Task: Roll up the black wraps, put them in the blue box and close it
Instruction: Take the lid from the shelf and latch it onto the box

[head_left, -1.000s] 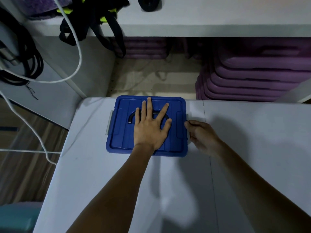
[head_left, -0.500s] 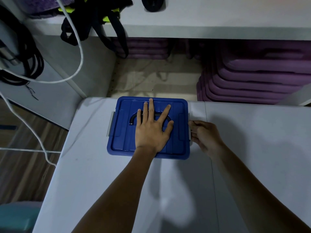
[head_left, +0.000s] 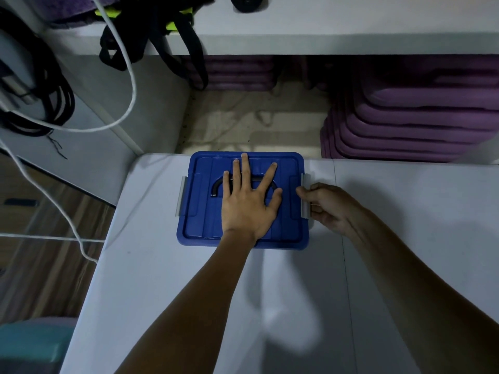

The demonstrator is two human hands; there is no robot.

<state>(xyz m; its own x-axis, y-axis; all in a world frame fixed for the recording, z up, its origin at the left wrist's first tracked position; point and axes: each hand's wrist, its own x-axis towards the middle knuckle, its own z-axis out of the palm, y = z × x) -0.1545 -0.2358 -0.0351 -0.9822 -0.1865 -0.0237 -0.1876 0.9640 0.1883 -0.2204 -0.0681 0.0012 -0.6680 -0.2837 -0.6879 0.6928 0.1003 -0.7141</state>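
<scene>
The black wraps cannot be seen; the blue box [head_left: 244, 198] has its lid on, so whatever it holds is hidden. Its dark handle [head_left: 216, 187], folded flat on the lid, is half covered by the left hand [head_left: 249, 203], so only the curve at nine o'clock of the palm shows clearly. The box walls are mostly out of sight beneath the lid.

One box, two hands, two grey latches: the left latch [head_left: 181, 196] stands free at the box's nine o'clock edge, and the right latch [head_left: 305, 196] at three o'clock is partly masked by the right hand [head_left: 328, 207]. The left hand lies flat, fingers [head_left: 245, 168] spread wide on the lid, gripping nothing. The right hand's fingers are curled in against the right latch, thumb on its upper face; how firm the hold is cannot be told.

The box sits at twelve o'clock on a pale grey surface [head_left: 167, 292], near its far edge. Beyond it lies tan floor, a stack of purple mats [head_left: 421, 125] at two o'clock, and a white shelf [head_left: 337, 36] above. Black straps [head_left: 186, 41] hang from the shelf at eleven o'clock; a white cable [head_left: 127, 76] and black cables [head_left: 58, 103] trail at ten o'clock. The room is dim.
</scene>
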